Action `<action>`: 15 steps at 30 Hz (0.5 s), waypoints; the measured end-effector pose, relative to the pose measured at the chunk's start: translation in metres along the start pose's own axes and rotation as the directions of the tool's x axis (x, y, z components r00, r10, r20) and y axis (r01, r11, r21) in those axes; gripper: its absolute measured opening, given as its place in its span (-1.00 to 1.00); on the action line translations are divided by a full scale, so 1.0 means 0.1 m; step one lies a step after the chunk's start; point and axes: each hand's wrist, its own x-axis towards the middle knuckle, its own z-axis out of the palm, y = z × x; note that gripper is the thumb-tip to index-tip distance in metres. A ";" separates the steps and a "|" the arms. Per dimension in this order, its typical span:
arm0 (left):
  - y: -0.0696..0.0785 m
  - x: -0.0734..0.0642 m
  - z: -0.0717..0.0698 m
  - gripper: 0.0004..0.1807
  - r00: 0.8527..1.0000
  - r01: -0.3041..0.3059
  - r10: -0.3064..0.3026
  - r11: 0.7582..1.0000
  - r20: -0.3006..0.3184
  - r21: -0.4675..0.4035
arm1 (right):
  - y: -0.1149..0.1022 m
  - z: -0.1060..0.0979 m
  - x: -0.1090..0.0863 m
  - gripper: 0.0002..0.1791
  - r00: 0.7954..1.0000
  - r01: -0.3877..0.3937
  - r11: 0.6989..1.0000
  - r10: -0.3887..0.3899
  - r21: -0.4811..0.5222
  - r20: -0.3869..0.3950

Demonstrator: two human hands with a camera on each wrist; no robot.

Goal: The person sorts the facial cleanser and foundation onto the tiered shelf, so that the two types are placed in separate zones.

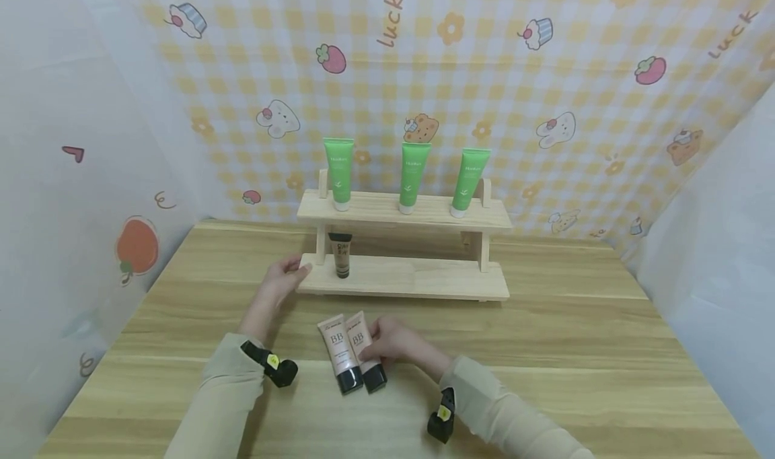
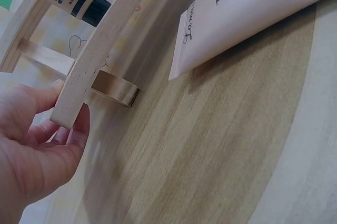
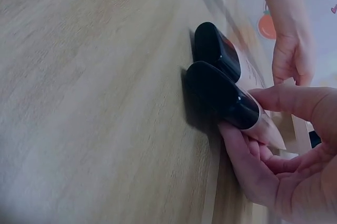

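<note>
My left hand (image 1: 283, 280) pinches the left end of the wooden rack's lower shelf (image 1: 418, 278), thumb above and fingers curled underneath in the left wrist view. In front of the rack, two pale pink BB cream tubes (image 1: 338, 348) with black caps lie side by side on the table. My right hand (image 1: 396, 341) holds the right-hand BB cream tube (image 1: 358, 334) between thumb and fingers. Its black cap (image 3: 224, 98) points toward the right wrist camera. A small foundation tube (image 1: 342, 254), black end up, stands on the lower shelf near my left hand.
Three green tubes (image 1: 412, 176) stand spaced along the rack's upper shelf (image 1: 375, 203). The rack sits toward the back of the wood-grain table (image 1: 581, 338). Behind it hangs a yellow checked cloth (image 1: 375, 95), with white sheets at both sides.
</note>
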 end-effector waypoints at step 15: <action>0.01 -0.03 0.00 -0.32 1.000 -0.003 0.004 1.000 0.025 -0.016 | 0.06 -0.11 -0.01 -0.57 0.999 -0.005 0.992 -0.001 0.126 0.052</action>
